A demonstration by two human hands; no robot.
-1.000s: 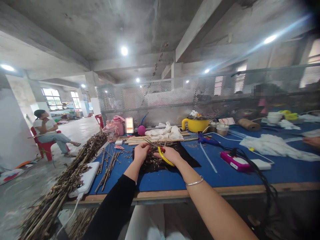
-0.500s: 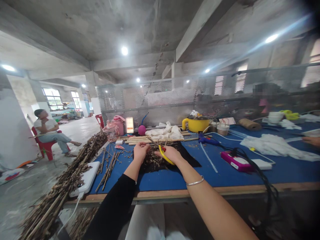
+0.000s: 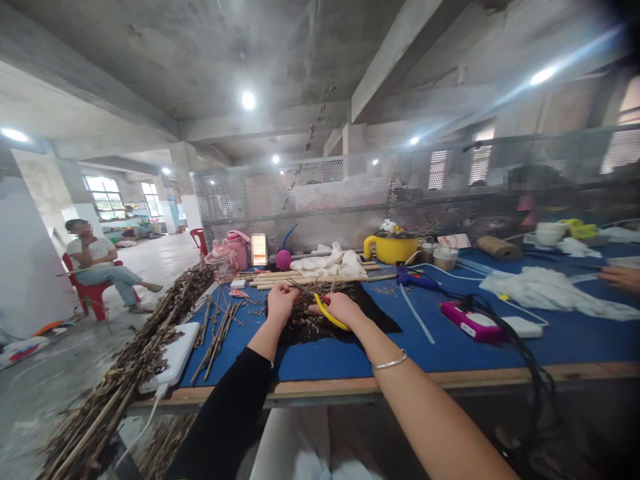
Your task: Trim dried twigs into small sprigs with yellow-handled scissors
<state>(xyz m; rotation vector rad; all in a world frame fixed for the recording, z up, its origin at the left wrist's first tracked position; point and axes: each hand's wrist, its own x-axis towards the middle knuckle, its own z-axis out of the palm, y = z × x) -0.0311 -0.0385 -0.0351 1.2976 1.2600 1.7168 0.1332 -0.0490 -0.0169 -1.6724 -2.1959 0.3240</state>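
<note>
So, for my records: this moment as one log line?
right hand: holding yellow-handled scissors; left hand: near blades; below: dried plant bits

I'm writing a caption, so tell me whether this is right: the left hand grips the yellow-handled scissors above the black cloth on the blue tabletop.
Not the left hand: the head view shows the right hand gripping the yellow-handled scissors above the black cloth on the blue tabletop.

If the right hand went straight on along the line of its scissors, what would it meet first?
Probably the left hand, whose fingertips sit close to the tips of the scissors; depth between them is unclear.
</note>
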